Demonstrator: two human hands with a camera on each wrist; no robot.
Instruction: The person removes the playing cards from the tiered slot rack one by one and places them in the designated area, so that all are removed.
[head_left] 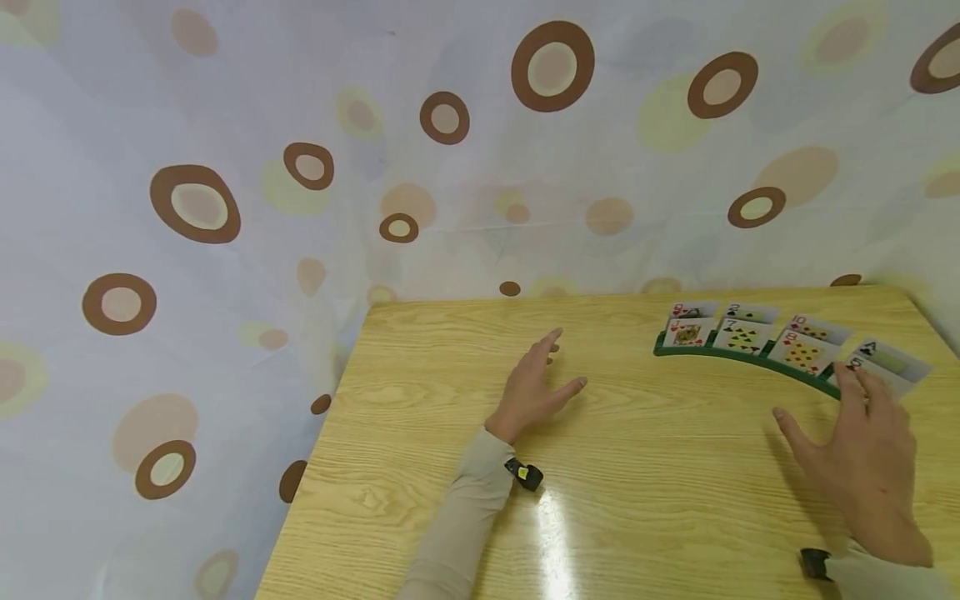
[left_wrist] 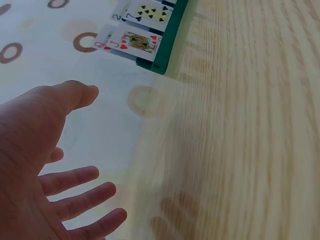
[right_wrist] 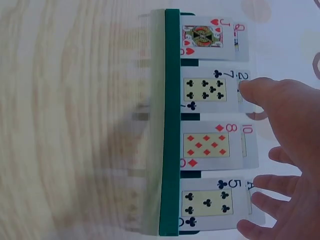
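A curved green card holder (head_left: 720, 353) stands on the table with playing cards upright in two rows. In front are the jack of hearts (right_wrist: 202, 40), seven of clubs (right_wrist: 204, 91), eight of diamonds (right_wrist: 206, 145) and five of clubs (right_wrist: 206, 202). Behind them, partly covered, show a red queen (right_wrist: 242, 45), a black two (right_wrist: 243, 75), a red ten (right_wrist: 251, 147) and a black ace. My right hand (head_left: 862, 450) is spread near the five and ace; whether its fingertips touch them I cannot tell. My left hand (head_left: 528, 392) hovers over the table, fingers apart, holding nothing.
The wooden table (head_left: 420, 400) reaches back to a white cloth (head_left: 480, 183) printed with brown and yellow circles. This cloth also hangs along the left side. Dark bands with small devices sit on both wrists. Light glares off the table at front centre.
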